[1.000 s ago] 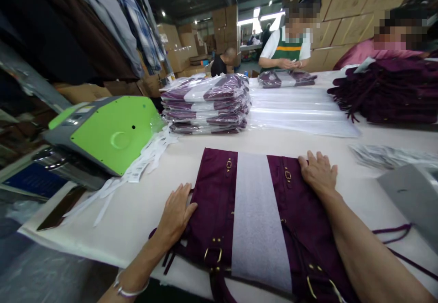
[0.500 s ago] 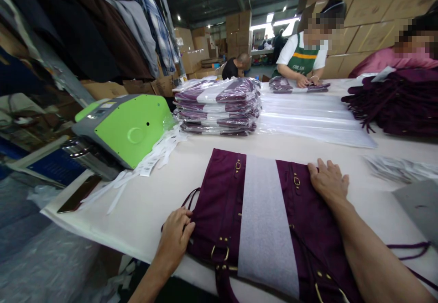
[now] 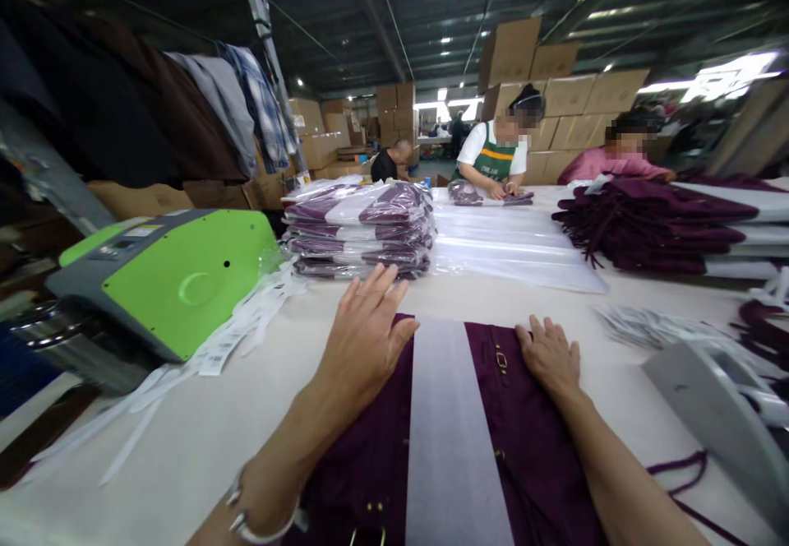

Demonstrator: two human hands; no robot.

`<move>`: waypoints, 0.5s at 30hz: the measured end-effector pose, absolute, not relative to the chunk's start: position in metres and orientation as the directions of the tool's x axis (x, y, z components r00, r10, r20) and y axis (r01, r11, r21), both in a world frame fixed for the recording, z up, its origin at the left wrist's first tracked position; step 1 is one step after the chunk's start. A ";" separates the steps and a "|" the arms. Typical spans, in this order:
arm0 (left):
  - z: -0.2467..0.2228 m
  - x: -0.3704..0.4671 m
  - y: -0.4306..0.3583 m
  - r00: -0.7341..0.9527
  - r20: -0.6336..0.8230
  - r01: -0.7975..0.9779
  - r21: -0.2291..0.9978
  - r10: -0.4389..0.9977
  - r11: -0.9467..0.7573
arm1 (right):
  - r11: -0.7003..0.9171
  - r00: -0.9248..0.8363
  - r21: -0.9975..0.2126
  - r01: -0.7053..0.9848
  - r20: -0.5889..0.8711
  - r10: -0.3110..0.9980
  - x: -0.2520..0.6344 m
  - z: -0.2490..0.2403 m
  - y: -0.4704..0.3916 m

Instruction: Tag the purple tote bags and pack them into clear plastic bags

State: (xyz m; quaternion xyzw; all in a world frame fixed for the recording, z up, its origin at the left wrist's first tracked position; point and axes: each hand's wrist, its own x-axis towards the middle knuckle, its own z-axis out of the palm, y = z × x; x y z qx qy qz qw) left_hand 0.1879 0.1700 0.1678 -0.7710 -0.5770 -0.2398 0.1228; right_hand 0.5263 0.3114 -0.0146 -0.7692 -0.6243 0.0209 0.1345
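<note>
A flat, folded purple cloth item [image 3: 536, 439] lies on the table in front of me, with brass buckles and dark cords. Whether it is a bag or a garment I cannot tell. Down its middle runs a pale grey-white strip [image 3: 447, 431]. My left hand [image 3: 366, 332], fingers stretched, is over its far left corner and its forearm covers much of the left side; whether the palm touches the cloth is unclear. Flat on the far right corner rests my right hand [image 3: 551, 358], fingers spread. Neither hand grips anything.
Plastic-wrapped purple packs [image 3: 361, 229] are stacked ahead, beside clear plastic sheets [image 3: 505, 242]. On the left stands a green machine [image 3: 197, 283] with white label strips [image 3: 215, 357]. A purple pile [image 3: 666, 225], a grey stand [image 3: 708, 414] and two people are to the right and beyond.
My left hand has moved from the near left edge of the purple item up to its far left corner. My right hand stays at the far right corner. The view has tilted up and right.
</note>
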 end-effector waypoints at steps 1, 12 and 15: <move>0.155 0.192 0.190 0.205 0.469 0.963 0.061 0.859 -0.262 | -0.183 0.215 -0.217 0.959 0.135 0.967 0.526 -0.015 0.311; 0.001 0.152 0.259 -0.037 0.148 0.996 0.080 0.988 0.025 | -0.207 0.212 -0.084 0.975 0.061 0.975 0.528 0.002 0.316; 0.005 0.153 0.260 -0.038 0.141 0.995 0.092 0.989 0.025 | -0.176 0.195 -0.131 0.976 0.150 0.969 0.514 0.051 0.329</move>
